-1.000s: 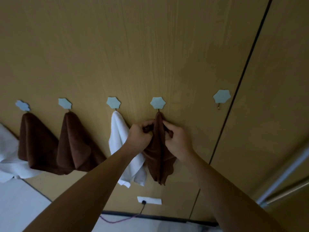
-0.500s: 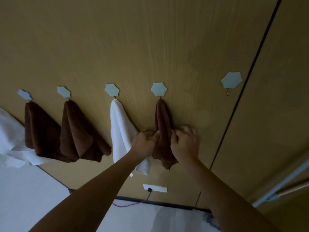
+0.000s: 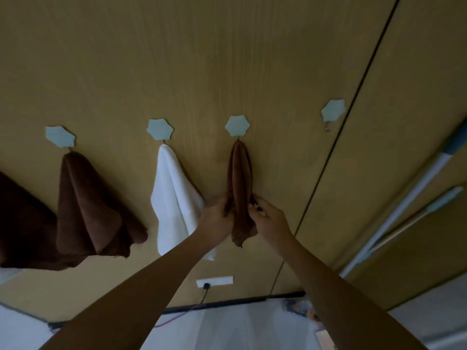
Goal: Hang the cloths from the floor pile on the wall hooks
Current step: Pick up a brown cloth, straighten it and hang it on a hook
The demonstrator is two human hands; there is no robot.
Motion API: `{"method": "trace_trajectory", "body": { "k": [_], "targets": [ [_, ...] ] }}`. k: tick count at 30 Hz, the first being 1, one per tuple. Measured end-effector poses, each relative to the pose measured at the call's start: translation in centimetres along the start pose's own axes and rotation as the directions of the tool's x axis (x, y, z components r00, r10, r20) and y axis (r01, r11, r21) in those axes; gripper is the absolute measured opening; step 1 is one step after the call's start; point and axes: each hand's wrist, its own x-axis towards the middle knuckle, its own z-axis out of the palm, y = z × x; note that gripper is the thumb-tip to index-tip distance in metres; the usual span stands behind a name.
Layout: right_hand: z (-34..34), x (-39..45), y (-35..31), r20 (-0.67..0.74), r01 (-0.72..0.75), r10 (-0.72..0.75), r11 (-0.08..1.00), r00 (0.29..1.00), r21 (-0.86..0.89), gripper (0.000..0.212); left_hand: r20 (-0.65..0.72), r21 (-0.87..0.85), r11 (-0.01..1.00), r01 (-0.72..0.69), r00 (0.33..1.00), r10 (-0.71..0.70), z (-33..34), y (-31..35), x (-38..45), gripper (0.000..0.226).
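A brown cloth (image 3: 238, 178) hangs from a pale blue hook (image 3: 237, 125) on the wooden wall. My left hand (image 3: 217, 215) grips its lower left edge and my right hand (image 3: 269, 218) pinches its lower right edge. To the left, a white cloth (image 3: 174, 198) hangs from another hook (image 3: 160, 129), and a brown cloth (image 3: 88, 210) hangs from a further hook (image 3: 60, 135). Another brown cloth (image 3: 22, 223) shows at the far left. One hook (image 3: 333, 111) on the right is bare. The floor pile is out of view.
A dark vertical seam (image 3: 336, 147) splits the wall panels right of the hands. A white socket (image 3: 214, 280) with a plugged cable sits low on the wall. Long poles (image 3: 409, 205) lean at the right. Pale floor (image 3: 227, 324) lies below.
Both hands slid down the brown cloth from just under the hook to its lower part, leaving it hanging long and narrow. The view shifted right, so the leftmost hooks left the frame.
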Motion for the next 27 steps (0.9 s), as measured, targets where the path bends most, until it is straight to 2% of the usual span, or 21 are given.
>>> {"method": "trace_trajectory", "body": {
  "k": [4, 7, 9, 14, 18, 21, 24, 27],
  "targets": [
    [0.8, -2.7, -1.7, -0.077, -0.107, 0.097, 0.984, 0.992, -0.139, 0.034, 0.040, 0.205, 0.969, -0.137, 0.991, 0.131, -1.4, -0.8, -0.6, 0.033],
    [2.0, -5.6, -1.7, -0.138, -0.115, 0.086, 0.970, 0.987, -0.216, 0.039, 0.096, 0.206, 0.948, -0.242, 0.969, 0.227, -1.9, -1.4, -1.7, 0.039],
    [2.7, -7.7, -1.2, -0.182, -0.153, 0.106, 0.952, 0.978, -0.266, 0.045, 0.158, 0.221, 0.919, -0.326, 0.942, 0.296, -1.7, -2.4, -2.6, 0.032],
    [3.3, -13.7, -0.3, -0.250, -0.403, 0.322, 0.804, 0.913, -0.438, 0.055, 0.299, 0.210, 0.850, -0.483, 0.860, 0.414, -0.6, -4.3, -5.6, 0.043],
    [2.3, -20.0, 0.6, -0.375, -0.539, 0.399, 0.716, 0.837, -0.443, 0.052, 0.439, 0.270, 0.787, -0.555, 0.798, 0.412, 1.7, -2.4, -8.6, 0.044],
    [0.4, -25.9, 0.6, -0.490, -0.615, 0.410, 0.683, 0.770, -0.394, 0.049, 0.531, 0.237, 0.724, -0.648, 0.711, 0.462, 4.4, 0.9, -11.8, 0.036],
    [-2.0, -33.0, 0.0, -0.606, -0.690, 0.404, 0.626, 0.685, -0.363, 0.047, 0.628, 0.127, 0.650, -0.749, 0.568, 0.532, 7.7, 4.8, -16.7, 0.033],
    [-4.1, -41.1, -0.4, -0.716, -0.779, 0.408, 0.549, 0.566, -0.303, 0.057, 0.663, -0.014, 0.581, -0.814, 0.427, 0.615, 10.9, 8.7, -23.5, 0.036]
  ]
}}
